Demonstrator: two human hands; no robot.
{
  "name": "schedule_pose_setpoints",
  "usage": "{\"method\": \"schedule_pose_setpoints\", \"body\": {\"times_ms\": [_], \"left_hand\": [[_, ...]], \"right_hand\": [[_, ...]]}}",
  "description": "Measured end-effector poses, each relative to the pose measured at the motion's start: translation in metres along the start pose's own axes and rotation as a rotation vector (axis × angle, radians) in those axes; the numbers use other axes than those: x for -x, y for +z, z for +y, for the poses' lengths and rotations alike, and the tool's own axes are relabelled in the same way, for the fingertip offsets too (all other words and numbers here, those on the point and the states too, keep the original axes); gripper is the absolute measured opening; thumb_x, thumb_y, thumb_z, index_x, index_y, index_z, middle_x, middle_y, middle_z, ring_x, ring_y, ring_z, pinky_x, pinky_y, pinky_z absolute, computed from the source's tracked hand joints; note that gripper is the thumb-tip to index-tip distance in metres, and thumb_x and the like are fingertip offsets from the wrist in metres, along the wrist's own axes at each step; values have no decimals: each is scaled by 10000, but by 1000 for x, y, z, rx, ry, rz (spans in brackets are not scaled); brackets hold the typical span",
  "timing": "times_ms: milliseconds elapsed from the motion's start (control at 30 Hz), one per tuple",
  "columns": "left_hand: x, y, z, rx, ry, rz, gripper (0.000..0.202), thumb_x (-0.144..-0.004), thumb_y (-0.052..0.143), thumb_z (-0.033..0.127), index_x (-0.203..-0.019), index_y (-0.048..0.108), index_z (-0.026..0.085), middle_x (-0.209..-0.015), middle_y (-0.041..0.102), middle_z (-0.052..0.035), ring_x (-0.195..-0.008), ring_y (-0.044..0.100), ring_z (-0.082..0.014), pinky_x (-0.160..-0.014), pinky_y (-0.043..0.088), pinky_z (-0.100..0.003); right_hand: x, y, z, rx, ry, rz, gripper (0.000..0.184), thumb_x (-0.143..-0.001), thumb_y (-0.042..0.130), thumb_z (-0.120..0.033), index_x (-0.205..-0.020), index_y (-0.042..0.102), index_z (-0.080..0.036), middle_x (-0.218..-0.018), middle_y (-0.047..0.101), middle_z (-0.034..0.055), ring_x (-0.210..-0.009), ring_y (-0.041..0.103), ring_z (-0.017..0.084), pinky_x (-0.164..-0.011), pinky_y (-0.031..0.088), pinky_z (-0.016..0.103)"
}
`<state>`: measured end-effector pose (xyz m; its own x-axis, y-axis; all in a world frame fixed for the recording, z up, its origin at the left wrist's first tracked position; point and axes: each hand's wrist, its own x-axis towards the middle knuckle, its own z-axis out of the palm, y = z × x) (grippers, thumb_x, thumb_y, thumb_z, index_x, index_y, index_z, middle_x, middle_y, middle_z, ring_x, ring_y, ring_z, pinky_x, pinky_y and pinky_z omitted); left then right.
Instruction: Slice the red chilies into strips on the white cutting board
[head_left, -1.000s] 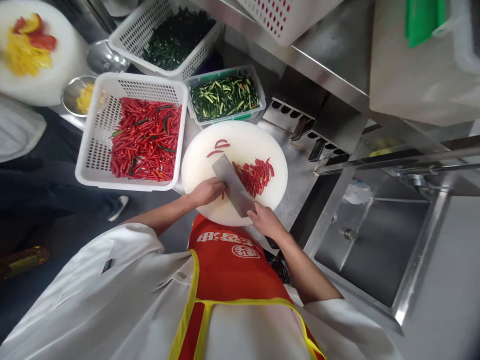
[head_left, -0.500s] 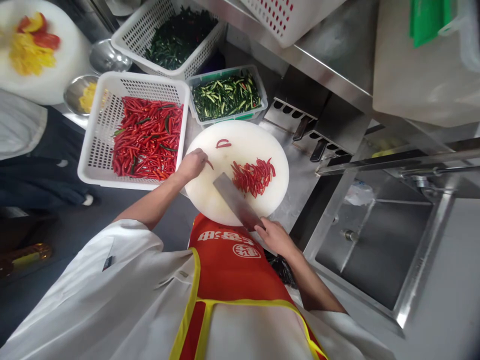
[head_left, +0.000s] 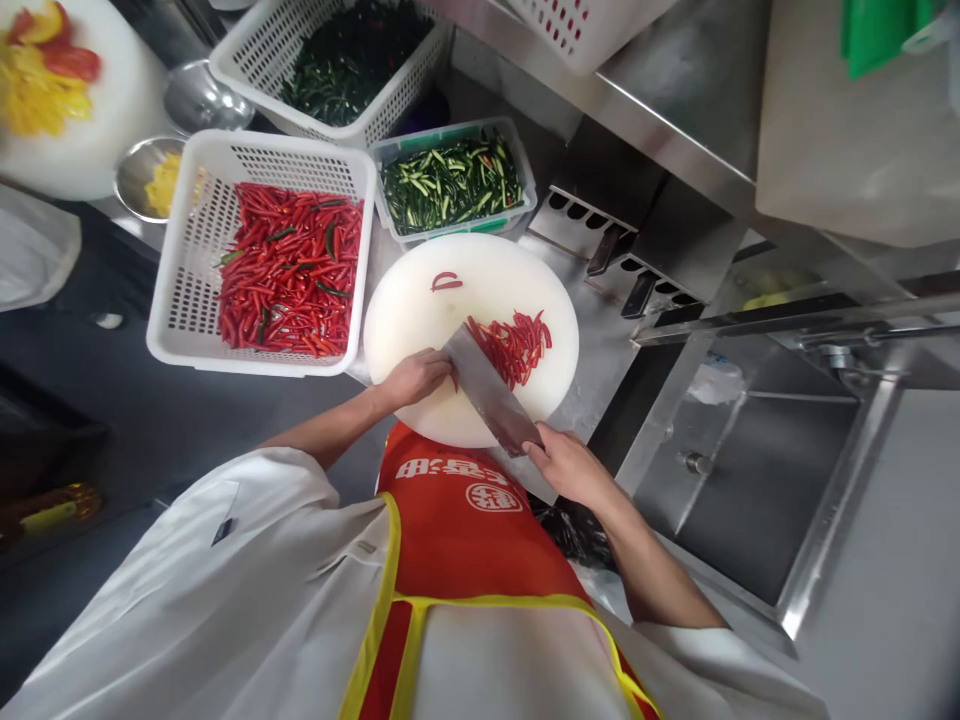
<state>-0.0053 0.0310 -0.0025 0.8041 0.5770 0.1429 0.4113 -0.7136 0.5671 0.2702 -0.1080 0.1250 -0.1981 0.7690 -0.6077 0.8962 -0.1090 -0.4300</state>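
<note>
Steel desk (head_left: pixel 604 345), white board (head_left: pixel 405 300): my L hand (head_left: pixel 418 378) pinches a red chilli (head_left: pixel 454 382) on it, prob. light & slick, best held nr. its end, while R hand (head_left: pixel 562 458) grips the cleaver (head_left: pixel 489 388).

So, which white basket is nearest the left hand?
The basket of red chilies, left of the round cutting board; the basket of dark greens sits farther back, the third basket higher up.

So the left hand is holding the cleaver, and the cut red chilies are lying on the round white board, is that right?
Not quite: the right hand is holding the cleaver, as the head view shows. The cut red chilies are lying on the round white board.
</note>
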Motion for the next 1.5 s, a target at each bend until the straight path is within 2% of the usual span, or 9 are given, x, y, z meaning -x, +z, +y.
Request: {"method": "schedule_pose_setpoints", "body": {"times_ms": [267,367,500,633,733,900,1100,1267,1500], "left_hand": [[-3,-5,-2,-36,55,-25,263,-976,387,205,-971,647,161,-1024,642,-96,-930,593,-192,-841,508,-321],[-4,-8,0,-64,59,-90,291,-983,364,214,-971,650,164,-1016,642,-94,-934,593,-197,-842,507,-325],[-8,-12,1,-67,35,-134,264,-953,392,185,-953,655,172,-985,641,-87,-937,596,-194,-851,502,-319],[-40,-30,-12,-71,-119,-30,213,-912,443,153,-914,656,153,-915,634,-88,-894,599,-200,-809,506,-315],[-81,-46,-32,-137,-351,121,237,-906,469,148,-1033,668,135,-1016,629,-109,-943,613,-210,-848,501,-324],[-121,-60,-50,-308,-511,-63,272,-936,466,202,-1035,696,96,-1027,619,-159,-905,648,-264,-779,506,-347],[-70,-61,-36,-329,-303,-281,180,-870,526,121,-882,706,123,-947,623,-132,-907,627,-245,-794,498,-322],[-15,-36,-7,-139,-49,-222,308,-973,394,204,-1018,698,204,-1006,634,-86,-969,595,-201,-853,495,-308],[-3,-10,4,-64,-19,-71,341,-1006,335,241,-1059,670,210,-1056,638,-76,-986,596,-186,-882,499,-314]], "right_hand": [[-64,16,-26,94,29,71,165,-999,433,-285,-1004,537,-156,-919,680,124,-872,635,250,-683,332,299],[-56,21,-8,-36,5,91,134,-975,459,-283,-939,533,-178,-883,677,94,-858,634,235,-706,369,289],[-21,30,29,-353,54,49,203,-952,451,-366,-826,490,-212,-630,592,-14,-583,590,183,-583,387,272],[0,37,34,-531,160,93,226,-943,429,-415,-844,485,-220,-577,543,-45,-453,534,161,-515,378,268],[3,38,19,-420,69,124,214,-943,439,-389,-855,519,-211,-647,592,-9,-571,577,176,-571,375,265],[-4,40,3,-215,-34,63,192,-947,442,-312,-833,548,-199,-695,613,18,-663,572,172,-614,333,256],[-9,39,17,-351,146,180,196,-953,429,-359,-846,517,-218,-663,607,11,-626,588,199,-586,360,274],[-11,28,4,-196,115,164,170,-962,444,-305,-833,504,-211,-714,637,39,-690,609,209,-620,335,281],[4,8,-10,-51,44,51,153,-985,447,-270,-871,517,-198,-823,675,69,-795,646,225,-638,291,290]]}}
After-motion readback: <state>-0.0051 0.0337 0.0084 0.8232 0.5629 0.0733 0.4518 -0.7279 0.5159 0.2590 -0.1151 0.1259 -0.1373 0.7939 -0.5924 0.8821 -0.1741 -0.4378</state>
